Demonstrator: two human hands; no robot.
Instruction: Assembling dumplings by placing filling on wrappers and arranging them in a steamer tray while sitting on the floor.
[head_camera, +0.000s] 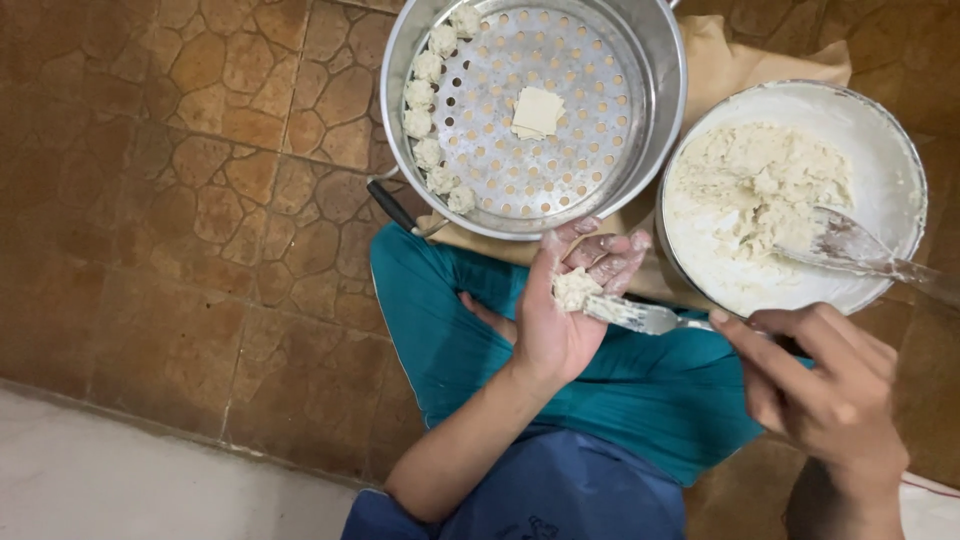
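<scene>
home kitchen floor: steamer pot (640, 120), filling bowl (890, 130)

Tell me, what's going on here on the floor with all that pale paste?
A person sits on a tiled floor. Their left hand cups a small lump of pale filling, and their right hand holds a butter knife with its blade against that lump. A white bowl beside them holds more of the mix with a spoon resting in it. In the round metal steamer tray, several finished dumplings line the left edge, and one flat square wrapper lies in the middle.
</scene>
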